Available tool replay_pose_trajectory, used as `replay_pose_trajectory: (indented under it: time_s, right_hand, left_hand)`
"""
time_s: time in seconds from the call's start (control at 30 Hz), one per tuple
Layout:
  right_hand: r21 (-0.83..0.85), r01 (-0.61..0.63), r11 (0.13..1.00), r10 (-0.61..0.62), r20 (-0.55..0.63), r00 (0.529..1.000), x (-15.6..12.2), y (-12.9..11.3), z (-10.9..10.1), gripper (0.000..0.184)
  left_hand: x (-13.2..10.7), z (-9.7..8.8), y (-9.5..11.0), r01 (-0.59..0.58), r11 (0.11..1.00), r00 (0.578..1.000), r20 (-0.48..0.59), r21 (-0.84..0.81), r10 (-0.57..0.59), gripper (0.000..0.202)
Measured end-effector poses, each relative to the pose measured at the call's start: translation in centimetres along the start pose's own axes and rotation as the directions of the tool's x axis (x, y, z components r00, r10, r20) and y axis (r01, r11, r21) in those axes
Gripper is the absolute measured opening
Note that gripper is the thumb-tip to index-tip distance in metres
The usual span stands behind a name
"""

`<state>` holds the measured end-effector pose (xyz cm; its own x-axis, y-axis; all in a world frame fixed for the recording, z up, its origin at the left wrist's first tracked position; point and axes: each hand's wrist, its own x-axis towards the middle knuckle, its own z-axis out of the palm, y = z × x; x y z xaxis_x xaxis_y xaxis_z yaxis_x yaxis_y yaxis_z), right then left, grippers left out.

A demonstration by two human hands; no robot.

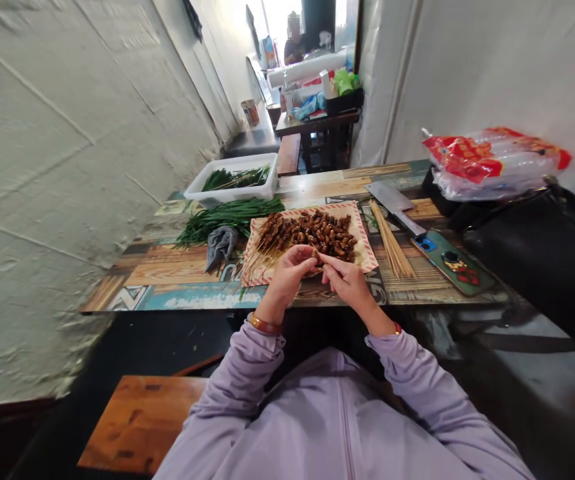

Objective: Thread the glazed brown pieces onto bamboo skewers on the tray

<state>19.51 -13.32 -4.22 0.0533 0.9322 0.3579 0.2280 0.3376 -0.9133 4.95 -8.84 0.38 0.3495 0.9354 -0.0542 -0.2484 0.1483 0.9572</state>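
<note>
My left hand point(290, 272) and my right hand point(346, 279) meet just above the near edge of a paper-lined tray point(362, 240) piled with brown skewered morsels point(312, 233). Both hands are closed in a pinch around a small brown piece point(314, 253). It seems to sit on a thin bamboo skewer, but the stick is hard to make out. Finished skewers fan out of the tray's left side. A loose bundle of bare bamboo skewers point(392, 245) lies to the right of the tray.
Green chives point(227, 219) and a grey cloth point(220, 244) lie left of the tray, with a white tub point(234, 177) behind. A cleaver point(394, 203), a phone point(453, 261), a black bag point(542, 253) and a packet point(492, 160) are at right. A person sits far back.
</note>
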Motion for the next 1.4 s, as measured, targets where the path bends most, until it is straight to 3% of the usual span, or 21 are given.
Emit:
replay_pose_trajectory:
  time_s: [0.17, 0.37, 0.57, 0.77, 1.0, 1.13, 1.27, 1.4]
  right_hand:
    - [-0.032, 0.042, 0.999, -0.043, -0.013, 0.999, -0.5, -0.4, -0.1, 0.039]
    - [-0.014, 0.110, 0.994, -0.110, -0.033, 0.993, -0.5, -0.6, -0.6, 0.036]
    - [-0.092, 0.136, 0.986, -0.145, -0.101, 0.984, -0.4, -0.6, -0.8, 0.033]
    - [-0.145, 0.123, 0.982, -0.131, -0.044, 0.990, -0.7, -0.8, -0.7, 0.031]
    - [-0.213, 0.113, 0.970, -0.121, -0.026, 0.992, -0.5, -0.4, -0.3, 0.029]
    - [-0.218, 0.086, 0.972, -0.095, -0.033, 0.995, -0.4, 0.2, -0.2, 0.028]
    - [-0.222, 0.087, 0.971, -0.094, -0.022, 0.995, -0.4, 0.4, -0.2, 0.029]
    - [-0.216, 0.073, 0.974, -0.080, -0.023, 0.996, -0.5, 0.3, -0.1, 0.029]
  left_hand:
    - [-0.4, -0.3, 0.2, 0.035, 0.999, 0.999, -0.006, 0.003, -0.035, 0.035]
    - [-0.6, 0.1, 0.6, 0.113, 0.994, 0.991, 0.076, 0.001, -0.113, 0.029]
    - [-0.2, 0.2, 0.8, 0.071, 0.997, 0.997, 0.010, -0.007, -0.071, 0.030]
    - [0.9, -0.7, 0.3, -0.017, 0.998, 1.000, -0.014, -0.056, 0.016, 0.029]
    - [1.1, -0.9, -0.4, -0.038, 0.993, 0.999, -0.012, 0.115, 0.039, 0.031]
    - [1.0, -1.2, -0.2, 0.005, 0.997, 0.999, 0.038, 0.083, -0.009, 0.033]
    - [1.2, -1.6, 0.0, -0.021, 0.998, 0.999, 0.029, 0.066, 0.019, 0.029]
    - [1.9, -1.8, 0.2, 0.012, 0.988, 0.999, -0.050, -0.152, -0.020, 0.027]
